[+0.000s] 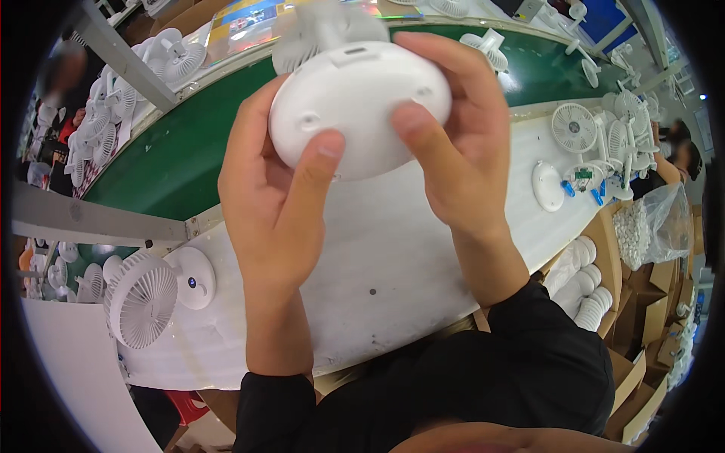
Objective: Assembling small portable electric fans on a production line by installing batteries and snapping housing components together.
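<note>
Above the white worktable (385, 249), I hold a small white desk fan (359, 98) with the underside of its rounded base turned toward me. My left hand (272, 204) grips the base's left side, thumb pressed on the underside. On the opposite side my right hand (472, 136) wraps the rim, its thumb also on that face. The fan's head, blurred, shows beyond the base. A slot and small round recesses mark the underside.
A finished-looking white fan (143, 302) stands at left. Across the far side runs a green conveyor belt (170, 155) carrying fans. At right are more fans (574, 127), an oval cover (547, 186), an opened base with a green circuit board (584, 174), and a box of round white parts (593, 294).
</note>
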`<state>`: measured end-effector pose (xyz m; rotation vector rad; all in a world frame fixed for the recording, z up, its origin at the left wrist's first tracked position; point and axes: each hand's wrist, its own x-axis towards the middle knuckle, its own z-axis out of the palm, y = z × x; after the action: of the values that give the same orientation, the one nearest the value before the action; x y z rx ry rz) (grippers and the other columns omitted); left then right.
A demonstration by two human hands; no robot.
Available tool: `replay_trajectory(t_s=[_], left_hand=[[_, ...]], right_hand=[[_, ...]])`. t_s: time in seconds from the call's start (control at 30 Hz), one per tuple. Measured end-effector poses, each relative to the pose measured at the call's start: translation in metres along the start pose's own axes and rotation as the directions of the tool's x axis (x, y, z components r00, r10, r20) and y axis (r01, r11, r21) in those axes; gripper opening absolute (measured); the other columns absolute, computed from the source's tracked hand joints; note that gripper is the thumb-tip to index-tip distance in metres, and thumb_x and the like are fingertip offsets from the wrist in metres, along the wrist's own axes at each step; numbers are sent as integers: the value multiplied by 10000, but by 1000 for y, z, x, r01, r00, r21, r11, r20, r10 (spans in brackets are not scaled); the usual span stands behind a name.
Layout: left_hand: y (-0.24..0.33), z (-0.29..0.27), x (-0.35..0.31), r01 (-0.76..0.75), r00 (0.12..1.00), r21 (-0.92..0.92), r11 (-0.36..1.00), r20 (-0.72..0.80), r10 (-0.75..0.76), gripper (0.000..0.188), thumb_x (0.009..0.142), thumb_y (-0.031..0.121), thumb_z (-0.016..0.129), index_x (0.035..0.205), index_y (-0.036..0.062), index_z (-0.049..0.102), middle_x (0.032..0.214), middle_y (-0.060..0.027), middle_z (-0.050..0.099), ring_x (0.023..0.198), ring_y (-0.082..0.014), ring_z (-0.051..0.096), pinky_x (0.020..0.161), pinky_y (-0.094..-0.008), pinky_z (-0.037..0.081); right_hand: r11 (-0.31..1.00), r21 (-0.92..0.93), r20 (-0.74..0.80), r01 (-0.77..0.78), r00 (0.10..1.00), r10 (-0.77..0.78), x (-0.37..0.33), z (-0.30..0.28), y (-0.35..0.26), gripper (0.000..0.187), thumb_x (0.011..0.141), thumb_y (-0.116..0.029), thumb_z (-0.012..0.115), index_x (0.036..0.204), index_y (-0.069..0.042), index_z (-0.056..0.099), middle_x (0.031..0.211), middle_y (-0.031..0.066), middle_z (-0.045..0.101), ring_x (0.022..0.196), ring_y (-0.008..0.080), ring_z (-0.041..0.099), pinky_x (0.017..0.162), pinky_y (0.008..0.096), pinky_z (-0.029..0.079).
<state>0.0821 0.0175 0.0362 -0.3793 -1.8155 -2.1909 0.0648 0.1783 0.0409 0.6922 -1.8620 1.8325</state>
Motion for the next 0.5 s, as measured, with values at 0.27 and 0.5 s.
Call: replay_trajectory(t_s=[0.27,0.5], left_hand=[[-4,-10,-5,-399,914,33,916,99,394,511,809,139,756,1250,-21,550,1168,-147,608,970,-219,588,866,-300,478],[-4,-9,-7,-328,941,-16,945,84,328,541,794,159,778,1253,-19,554,1169,-144,610,975,-221,592,868,-297,478]], right_hand=[[853,-72,289,517,829,-479,9,-21,-13,522,811,-113,706,1278,-9,497,1164,173,610,1004,248,599,886,302,476],[909,-83,214,408,899,-383,4,-18,-18,558,759,-142,758,1250,-1,534,1135,172,615,949,238,603,859,299,478]])
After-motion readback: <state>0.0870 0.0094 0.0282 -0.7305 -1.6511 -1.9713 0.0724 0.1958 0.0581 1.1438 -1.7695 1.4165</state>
